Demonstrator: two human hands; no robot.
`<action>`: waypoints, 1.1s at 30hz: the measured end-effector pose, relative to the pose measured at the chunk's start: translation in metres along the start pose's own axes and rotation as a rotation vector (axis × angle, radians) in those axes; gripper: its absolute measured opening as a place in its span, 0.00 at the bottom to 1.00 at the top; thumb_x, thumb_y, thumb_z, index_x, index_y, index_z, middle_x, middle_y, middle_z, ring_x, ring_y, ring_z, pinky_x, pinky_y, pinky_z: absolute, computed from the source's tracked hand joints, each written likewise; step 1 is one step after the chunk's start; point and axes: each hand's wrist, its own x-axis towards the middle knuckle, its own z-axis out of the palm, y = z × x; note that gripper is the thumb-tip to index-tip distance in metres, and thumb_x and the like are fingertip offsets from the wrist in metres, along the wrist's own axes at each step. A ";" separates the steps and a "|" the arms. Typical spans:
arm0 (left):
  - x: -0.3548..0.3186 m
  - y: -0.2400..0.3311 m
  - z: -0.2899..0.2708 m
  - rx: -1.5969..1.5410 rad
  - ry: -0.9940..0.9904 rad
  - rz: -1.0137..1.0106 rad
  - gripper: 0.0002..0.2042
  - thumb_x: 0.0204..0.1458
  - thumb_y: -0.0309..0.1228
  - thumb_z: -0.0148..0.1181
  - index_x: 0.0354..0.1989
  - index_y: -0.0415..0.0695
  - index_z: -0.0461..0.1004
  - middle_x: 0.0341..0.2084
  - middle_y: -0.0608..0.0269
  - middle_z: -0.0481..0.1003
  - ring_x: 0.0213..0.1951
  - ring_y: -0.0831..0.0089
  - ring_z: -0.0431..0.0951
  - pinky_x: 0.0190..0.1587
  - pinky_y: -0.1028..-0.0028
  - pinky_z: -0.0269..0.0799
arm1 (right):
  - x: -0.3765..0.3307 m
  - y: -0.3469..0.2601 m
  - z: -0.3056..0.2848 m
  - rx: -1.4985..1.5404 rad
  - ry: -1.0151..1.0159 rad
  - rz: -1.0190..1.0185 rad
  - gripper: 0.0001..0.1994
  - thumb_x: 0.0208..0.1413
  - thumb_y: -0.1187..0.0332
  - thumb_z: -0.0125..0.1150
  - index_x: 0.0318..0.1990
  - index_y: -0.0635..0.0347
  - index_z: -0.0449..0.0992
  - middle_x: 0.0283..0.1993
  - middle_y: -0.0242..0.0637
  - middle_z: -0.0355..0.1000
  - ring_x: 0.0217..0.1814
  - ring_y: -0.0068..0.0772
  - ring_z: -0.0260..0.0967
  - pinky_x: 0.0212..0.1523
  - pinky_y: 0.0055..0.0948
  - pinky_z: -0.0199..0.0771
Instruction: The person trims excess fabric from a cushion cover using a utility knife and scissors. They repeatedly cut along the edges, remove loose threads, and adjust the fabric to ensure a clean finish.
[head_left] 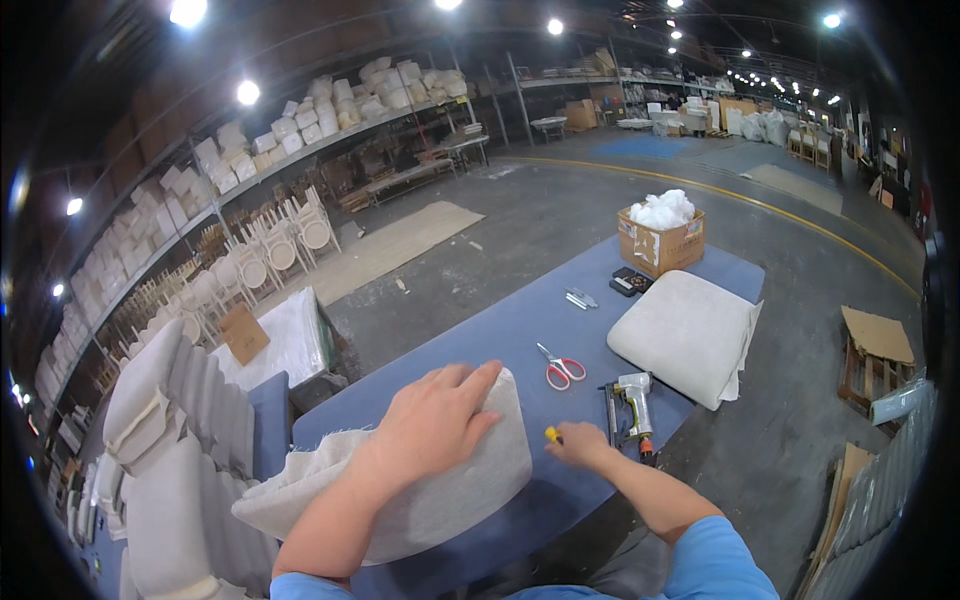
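A seat cushion covered in off-white fabric [450, 500] is tilted up at the near edge of the blue table, its raw fabric edge frayed along the left. My left hand [430, 425] lies across its top with the fingers stretched out and the thumb apart. To the right of the cushion, my right hand [583, 446] is closed around a small tool with a yellow handle [553, 434]; the rest of that tool is hidden. Red-handled scissors [563, 371] lie just beyond, and a silver staple gun [632, 405] rests to the right of them.
Another white cushion [680, 330] lies on the blue table [450, 325]. Behind it are a dark device [630, 281], small silver pieces [580, 298] and a cardboard box [660, 245] of white stuffing. Stacked padded seats [180, 480] stand at the left; chair frames [270, 250] are farther off.
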 end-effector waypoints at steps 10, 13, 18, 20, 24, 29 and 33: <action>0.050 -0.025 -0.004 -0.347 -0.099 -0.014 0.12 0.62 0.27 0.58 0.51 0.39 0.82 0.41 0.48 0.84 0.45 0.51 0.84 0.50 0.62 0.78 | 0.119 0.043 -0.011 0.122 0.227 0.036 0.16 0.65 0.55 0.61 0.45 0.59 0.84 0.48 0.48 0.82 0.55 0.56 0.78 0.56 0.50 0.78; 0.054 -0.022 -0.011 -0.460 -0.114 0.007 0.12 0.61 0.24 0.59 0.51 0.39 0.82 0.40 0.51 0.84 0.42 0.56 0.84 0.47 0.64 0.78 | 0.145 0.066 -0.017 0.091 0.428 0.167 0.15 0.65 0.58 0.61 0.47 0.61 0.84 0.51 0.46 0.81 0.60 0.56 0.75 0.60 0.50 0.75; 0.049 -0.040 0.000 -0.435 -0.095 0.091 0.10 0.60 0.25 0.62 0.49 0.40 0.84 0.39 0.56 0.85 0.38 0.63 0.84 0.43 0.68 0.79 | 0.164 0.029 -0.002 -0.165 0.239 0.133 0.16 0.61 0.63 0.64 0.53 0.60 0.81 0.54 0.44 0.79 0.64 0.54 0.73 0.64 0.52 0.70; 0.048 -0.039 0.002 -0.457 -0.068 0.039 0.10 0.60 0.26 0.64 0.48 0.41 0.84 0.38 0.57 0.85 0.37 0.66 0.84 0.42 0.70 0.79 | 0.165 0.026 -0.005 -0.221 0.215 0.137 0.17 0.59 0.63 0.65 0.53 0.60 0.81 0.55 0.44 0.79 0.61 0.54 0.75 0.63 0.52 0.71; 0.055 -0.034 0.005 -0.515 -0.042 -0.117 0.09 0.60 0.29 0.67 0.46 0.41 0.84 0.35 0.58 0.83 0.35 0.69 0.83 0.40 0.70 0.78 | 0.166 0.046 -0.017 -0.061 0.203 0.287 0.21 0.56 0.63 0.67 0.56 0.61 0.80 0.51 0.46 0.81 0.55 0.54 0.79 0.53 0.45 0.77; 0.055 -0.030 0.010 -0.507 -0.005 -0.135 0.08 0.60 0.32 0.65 0.41 0.40 0.82 0.28 0.55 0.81 0.31 0.65 0.81 0.37 0.66 0.75 | 0.145 0.047 -0.036 0.448 -0.065 0.247 0.31 0.52 0.66 0.68 0.65 0.64 0.73 0.41 0.43 0.82 0.43 0.38 0.81 0.42 0.35 0.78; 0.060 -0.021 0.006 -0.525 -0.036 -0.234 0.08 0.62 0.31 0.63 0.43 0.40 0.81 0.28 0.58 0.80 0.32 0.69 0.80 0.38 0.68 0.74 | 0.091 0.052 -0.026 1.186 0.001 -0.061 0.36 0.53 0.73 0.67 0.72 0.64 0.65 0.36 0.36 0.78 0.37 0.24 0.75 0.40 0.29 0.76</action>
